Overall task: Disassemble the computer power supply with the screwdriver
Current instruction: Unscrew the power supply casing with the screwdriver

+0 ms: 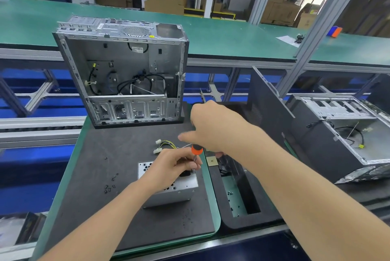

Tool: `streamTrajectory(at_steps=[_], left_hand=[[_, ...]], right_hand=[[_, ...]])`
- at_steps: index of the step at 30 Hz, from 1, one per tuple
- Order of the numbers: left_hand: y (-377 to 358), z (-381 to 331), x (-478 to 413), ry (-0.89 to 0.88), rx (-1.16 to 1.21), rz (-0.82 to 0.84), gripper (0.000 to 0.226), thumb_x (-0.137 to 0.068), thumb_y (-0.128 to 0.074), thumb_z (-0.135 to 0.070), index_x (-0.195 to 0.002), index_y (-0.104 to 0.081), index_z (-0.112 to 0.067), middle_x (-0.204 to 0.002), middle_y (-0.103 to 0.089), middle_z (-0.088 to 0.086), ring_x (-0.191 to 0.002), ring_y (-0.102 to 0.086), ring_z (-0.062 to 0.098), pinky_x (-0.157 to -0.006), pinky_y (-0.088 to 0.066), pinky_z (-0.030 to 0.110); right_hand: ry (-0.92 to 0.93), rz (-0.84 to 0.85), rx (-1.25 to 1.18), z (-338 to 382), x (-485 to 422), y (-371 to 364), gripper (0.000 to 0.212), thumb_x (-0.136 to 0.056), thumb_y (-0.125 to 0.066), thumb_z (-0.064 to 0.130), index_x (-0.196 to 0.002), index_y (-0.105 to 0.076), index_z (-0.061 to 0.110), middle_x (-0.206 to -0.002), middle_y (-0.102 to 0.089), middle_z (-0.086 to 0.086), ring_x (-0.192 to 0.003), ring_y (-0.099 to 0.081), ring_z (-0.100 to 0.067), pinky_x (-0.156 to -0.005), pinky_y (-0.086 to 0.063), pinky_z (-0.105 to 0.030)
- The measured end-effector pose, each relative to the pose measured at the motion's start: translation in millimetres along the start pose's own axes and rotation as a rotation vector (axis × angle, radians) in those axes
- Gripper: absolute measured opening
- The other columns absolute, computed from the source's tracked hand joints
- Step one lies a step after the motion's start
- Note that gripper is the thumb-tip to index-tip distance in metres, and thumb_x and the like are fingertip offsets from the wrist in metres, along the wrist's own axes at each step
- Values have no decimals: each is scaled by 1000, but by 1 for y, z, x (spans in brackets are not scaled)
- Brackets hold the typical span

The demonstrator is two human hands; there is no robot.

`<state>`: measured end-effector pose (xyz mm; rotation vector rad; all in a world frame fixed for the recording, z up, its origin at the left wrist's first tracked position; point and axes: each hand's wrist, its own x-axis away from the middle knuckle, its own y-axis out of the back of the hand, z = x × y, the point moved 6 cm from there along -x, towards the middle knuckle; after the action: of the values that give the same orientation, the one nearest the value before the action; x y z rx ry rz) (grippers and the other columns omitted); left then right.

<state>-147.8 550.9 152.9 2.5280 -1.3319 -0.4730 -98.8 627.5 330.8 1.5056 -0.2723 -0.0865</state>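
Power supply: the silver-grey metal power supply box point(181, 187) lies on the black foam mat point(105, 208) of the counter, just in front of the person. Its perforated face is up, I judge so that the screws are easy to reach from above.
Screwdriver: the orange-and-black handled screwdriver point(197, 150) stands almost upright over the far right corner of the box, probably on a screw there.
Left hand: the left hand point(168, 168) rests on the box and its fingers point(185, 158) pinch the thin shaft, likely to keep the tip from slipping.
Right hand: the right hand point(213, 130) is at the top of the handle. It is blurred, so I cannot tell if its fingers close on the handle.
Cables: the yellow and black wires with white plugs point(166, 144) lie free behind the box, away from the work.
Loose screws: small dark screws point(110, 185) lie on the mat to the left of the box, apparently put aside.
Case: the open grey metal computer case point(126, 75) stands upright behind, well apart.
Writing: a white sticker point(138, 49) and a small yellow sticker point(151, 36) are on the case, but both are too small to read. No brand is legible.
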Motion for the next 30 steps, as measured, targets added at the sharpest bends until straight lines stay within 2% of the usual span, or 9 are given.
streamTrajectory(at_steps=[3, 5, 10, 13, 15, 18, 21, 25, 30], left_hand=[[1, 0, 0, 9, 14, 1, 17, -95, -65, 5, -96, -73, -10, -93, -78, -12, -88, -74, 15, -80, -54, 19], [1, -2, 0, 14, 24, 4, 21, -96, -64, 6, -97, -74, -12, -94, -78, -11, -91, -76, 16, -81, -54, 18], [1, -3, 1, 30, -3, 11, 22, -96, -65, 6, -96, -75, -14, -93, -78, -14, -91, -75, 10, -80, -53, 15], [1, -4, 1, 6, -74, 5, 28, -95, -67, 4, -90, -75, -22, -91, -77, -12, -81, -69, 5, -79, -52, 16], [0, -5, 1, -7, -87, -2, 32, -93, -65, 6, -87, -74, -24, -88, -76, -8, -77, -66, 4, -77, -50, 15], [-1, -2, 1, 14, -32, -7, 30, -92, -60, 10, -87, -73, -18, -87, -76, -6, -77, -69, 2, -75, -49, 12], [-1, -2, 1, 18, -7, -12, 32, -93, -60, 11, -89, -73, -19, -88, -75, -8, -82, -72, 6, -79, -50, 13], [1, -7, 1, 2, -22, -5, 20, -95, -68, 4, -98, -76, -14, -94, -77, -16, -90, -75, 10, -83, -55, 18], [11, -9, 2, -87, -301, -12, 11, -88, -82, -12, -95, -80, -20, -95, -70, -17, -91, -64, 2, -82, -52, 21]], right_hand=[[138, 56, 41, 5, 0, 1, 20, -87, -72, 30, -80, -58, 16, -86, -61, -3, -71, -62, -23, -66, -59, -39], [220, 128, 55, 7, 3, 3, 7, -83, -75, 21, -87, -70, 22, -91, -66, 5, -81, -66, -19, -72, -61, -39], [352, 210, 106, 12, 9, 3, 33, -76, -58, -5, -76, -74, 24, -71, -62, 13, -76, -64, -14, -71, -61, -40], [398, 185, 90, 14, 10, -2, 24, -79, -62, 2, -80, -71, 24, -78, -59, 13, -87, -60, -15, -76, -59, -42], [409, 148, 73, 12, 11, -1, 7, -86, -67, 21, -91, -71, 24, -86, -58, 12, -94, -56, -14, -79, -57, -41], [300, -7, 68, 8, 7, 2, 38, -88, -63, 59, -87, -62, 22, -85, -51, 8, -85, -56, -20, -67, -51, -38], [67, -241, 181, 4, 6, 8, 66, -90, -46, 77, -66, -41, 16, -69, -38, 2, -56, -40, -20, -51, -24, -29], [-34, -123, 53, -4, 1, 0, 60, -94, -51, 68, -66, -34, 18, -71, -39, -1, -55, -39, -18, -48, -25, -28], [227, 26, 47, 8, 4, -1, 19, -90, -68, 33, -85, -58, 18, -86, -60, 0, -80, -63, -26, -63, -55, -38]])
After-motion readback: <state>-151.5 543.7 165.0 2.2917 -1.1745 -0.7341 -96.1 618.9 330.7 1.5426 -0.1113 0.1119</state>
